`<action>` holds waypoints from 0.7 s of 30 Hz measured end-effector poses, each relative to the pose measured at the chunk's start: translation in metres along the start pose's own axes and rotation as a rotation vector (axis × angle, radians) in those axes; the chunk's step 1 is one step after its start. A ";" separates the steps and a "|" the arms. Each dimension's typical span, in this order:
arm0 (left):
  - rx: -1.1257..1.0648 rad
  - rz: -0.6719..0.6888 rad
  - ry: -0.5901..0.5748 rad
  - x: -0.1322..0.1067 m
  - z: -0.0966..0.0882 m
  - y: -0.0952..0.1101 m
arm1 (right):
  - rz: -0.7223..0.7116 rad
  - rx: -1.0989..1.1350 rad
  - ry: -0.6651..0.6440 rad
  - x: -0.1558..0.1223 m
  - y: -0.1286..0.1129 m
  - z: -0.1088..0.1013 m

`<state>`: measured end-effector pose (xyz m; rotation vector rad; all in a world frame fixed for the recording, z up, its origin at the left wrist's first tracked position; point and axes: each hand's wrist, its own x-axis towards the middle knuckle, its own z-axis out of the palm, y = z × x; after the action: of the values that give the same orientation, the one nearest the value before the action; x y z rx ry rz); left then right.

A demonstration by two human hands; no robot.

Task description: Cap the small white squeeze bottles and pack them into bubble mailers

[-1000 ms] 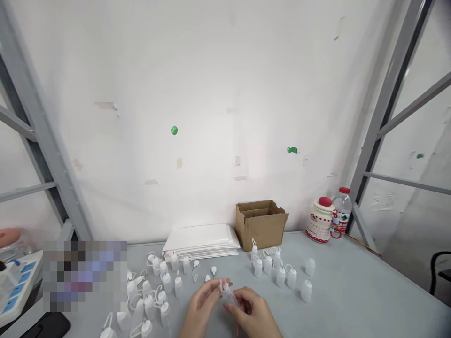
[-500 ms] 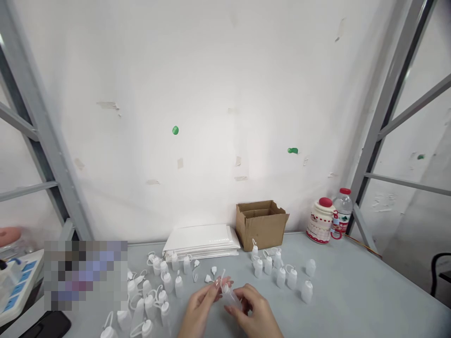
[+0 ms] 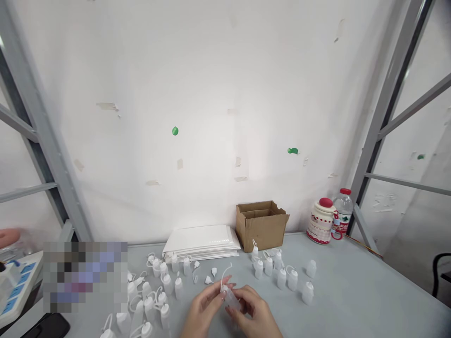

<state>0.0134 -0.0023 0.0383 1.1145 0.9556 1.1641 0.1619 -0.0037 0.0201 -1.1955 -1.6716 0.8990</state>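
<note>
Near the table's front middle, a small translucent squeeze bottle [image 3: 231, 300] is tilted between my two hands. My left hand [image 3: 207, 305] pinches the white cap at its neck, from which a thin white strap sticks up. Around the bottle's body, the fingers of my right hand [image 3: 255, 310] are closed. Just beyond my hands lie loose white caps [image 3: 208, 280]. Several similar bottles [image 3: 167, 284] with looped straps stand to the left. Another group of capped bottles [image 3: 281, 278] is to the right, beside two bottles without straps [image 3: 307, 293].
A stack of white sheets [image 3: 200, 239] lies against the wall next to an open cardboard box [image 3: 262, 230]. At the back right stand a cream jug with a red lid [image 3: 320, 223] and a clear water bottle [image 3: 343, 204]. A black phone [image 3: 49, 325] and a power strip [image 3: 23, 281] are at left.
My left fingers have shifted on the cap at the bottle's neck. The strap now points up and to the right. The other bottles have stayed in place.
</note>
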 end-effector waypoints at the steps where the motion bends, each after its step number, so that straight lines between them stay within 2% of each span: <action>1: -0.021 0.006 -0.001 0.000 0.000 0.000 | -0.003 -0.001 0.003 0.000 -0.001 0.000; 5: -0.051 0.032 0.003 -0.002 0.001 0.001 | -0.024 -0.015 0.020 -0.002 -0.003 0.000; 10: -0.012 -0.045 0.010 -0.002 0.002 0.003 | -0.029 -0.021 0.029 -0.002 -0.003 0.000; 17: -0.267 -0.124 -0.059 -0.002 0.004 0.007 | -0.011 0.017 0.063 -0.002 -0.001 0.003; 21: -0.309 -0.143 -0.094 -0.004 0.005 0.008 | 0.021 0.058 0.077 -0.002 -0.004 0.003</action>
<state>0.0158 -0.0065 0.0470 0.8311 0.7405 1.0902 0.1580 -0.0072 0.0222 -1.1957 -1.5644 0.8977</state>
